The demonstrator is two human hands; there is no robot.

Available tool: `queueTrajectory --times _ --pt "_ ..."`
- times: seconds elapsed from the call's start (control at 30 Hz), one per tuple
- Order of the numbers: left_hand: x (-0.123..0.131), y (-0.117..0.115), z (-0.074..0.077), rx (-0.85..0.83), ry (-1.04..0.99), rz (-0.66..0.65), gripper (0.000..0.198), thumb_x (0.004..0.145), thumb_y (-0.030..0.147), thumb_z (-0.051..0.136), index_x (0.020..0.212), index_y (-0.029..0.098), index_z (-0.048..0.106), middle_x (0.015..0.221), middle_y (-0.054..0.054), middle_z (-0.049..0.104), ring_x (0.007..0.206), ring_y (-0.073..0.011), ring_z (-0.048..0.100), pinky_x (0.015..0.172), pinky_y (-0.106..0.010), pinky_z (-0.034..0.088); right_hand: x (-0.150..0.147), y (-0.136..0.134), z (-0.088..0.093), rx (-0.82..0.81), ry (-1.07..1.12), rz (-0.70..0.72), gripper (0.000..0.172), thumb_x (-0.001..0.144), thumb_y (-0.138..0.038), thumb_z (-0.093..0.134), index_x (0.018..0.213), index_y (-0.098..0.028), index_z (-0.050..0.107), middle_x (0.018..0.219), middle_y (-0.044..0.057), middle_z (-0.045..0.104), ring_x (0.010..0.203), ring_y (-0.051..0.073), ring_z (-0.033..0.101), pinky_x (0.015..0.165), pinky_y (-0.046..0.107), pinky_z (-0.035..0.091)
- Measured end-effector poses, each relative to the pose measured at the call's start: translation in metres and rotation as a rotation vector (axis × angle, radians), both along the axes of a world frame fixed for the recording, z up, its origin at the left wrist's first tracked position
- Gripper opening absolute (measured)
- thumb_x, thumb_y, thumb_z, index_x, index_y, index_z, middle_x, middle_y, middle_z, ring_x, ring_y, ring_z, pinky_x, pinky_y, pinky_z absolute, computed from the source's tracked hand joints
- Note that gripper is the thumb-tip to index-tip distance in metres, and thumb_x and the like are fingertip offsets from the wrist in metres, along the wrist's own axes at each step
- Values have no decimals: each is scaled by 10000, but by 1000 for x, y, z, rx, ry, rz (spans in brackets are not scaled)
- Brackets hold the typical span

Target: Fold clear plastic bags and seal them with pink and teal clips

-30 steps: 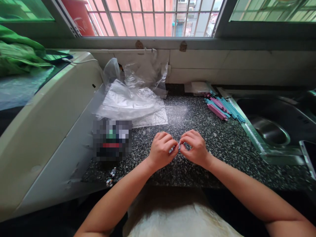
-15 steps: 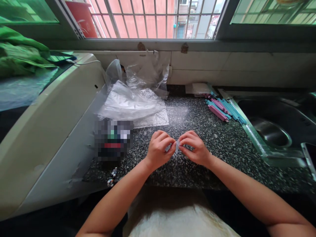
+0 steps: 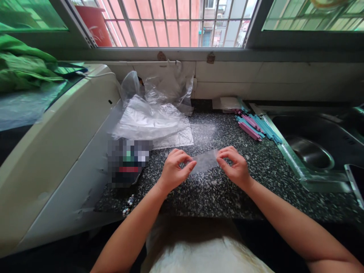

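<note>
A small clear plastic bag (image 3: pixel 205 161) is stretched flat between my two hands, above the dark speckled countertop (image 3: pixel 210 201). My left hand (image 3: pixel 176 168) pinches its left end between thumb and fingers. At the opposite end, my right hand (image 3: pixel 233 167) grips the bag's edge with thumb and fingertips. Whether anything lies inside the bag, I cannot tell; it looks see-through. Left of my left hand lies a dark packet (image 3: pixel 129 163), blurred by pixels. Some small shiny beads (image 3: pixel 127 206) sit near the counter's front edge, beside my left forearm.
Crumpled clear plastic bags (image 3: pixel 153 117) are heaped at the back left. Pink and teal strips (image 3: pixel 253 127) lie in a pile at the right, near a flat clear packet (image 3: pixel 229 103). A sink (image 3: pixel 301 121) borders the right side; a white appliance (image 3: pixel 71 125) stands on the left.
My hands were close together over the bunched plastic; now they have moved apart. The clear bag is spread out between them.
</note>
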State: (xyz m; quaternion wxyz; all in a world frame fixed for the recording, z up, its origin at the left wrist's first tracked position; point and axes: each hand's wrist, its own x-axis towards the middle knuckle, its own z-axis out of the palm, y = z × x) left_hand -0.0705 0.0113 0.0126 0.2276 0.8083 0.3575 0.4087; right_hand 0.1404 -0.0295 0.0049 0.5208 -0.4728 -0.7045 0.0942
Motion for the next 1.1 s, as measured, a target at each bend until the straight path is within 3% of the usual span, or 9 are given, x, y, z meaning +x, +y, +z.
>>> queueTrajectory --times 0.2,0.33,0.43,0.7,0.93,1.1 --pt "-4 5 1 -42 -37 -44 301 828 255 506 537 180 502 544 0 496 619 -140 448 614 -279 385 6 3 -2 -7 18 -64 113 802 -183 556 691 -205 551 719 21 607 736 164 548 717 342 456" --pt "-9 7 4 -170 -20 -223 323 833 315 493 546 174 540 552 -6 500 602 -133 456 612 -280 392 9 3 -1 -27 -12 -69 112 804 -181 548 694 -204 543 723 22 602 745 165 546 716 341 452" --pt "-12 9 7 -283 -21 -307 365 824 391 486 542 167 542 569 -10 505 587 -124 459 596 -273 390 10 3 1 -42 -72 15 122 805 -173 539 687 -203 531 707 20 595 740 161 538 703 331 450" --pt "3 6 -2 -402 39 -263 226 765 358 561 666 158 596 635 -9 579 630 -124 521 601 -244 416 -10 -2 2 -83 -276 265 105 811 -161 535 710 -192 540 725 28 611 744 152 519 706 313 445" --pt "12 3 -9 -403 -41 -242 193 767 280 547 627 153 587 598 2 569 601 -114 510 593 -244 410 -14 -3 -4 -123 -259 244 72 800 -182 562 733 -189 538 726 25 608 738 154 517 705 310 441" --pt "8 4 -5 -490 -235 -183 240 756 336 569 602 152 560 570 16 513 564 -100 460 561 -239 386 -9 -2 -4 -295 -146 204 79 765 -234 616 820 -188 585 758 21 624 740 149 551 694 298 447"
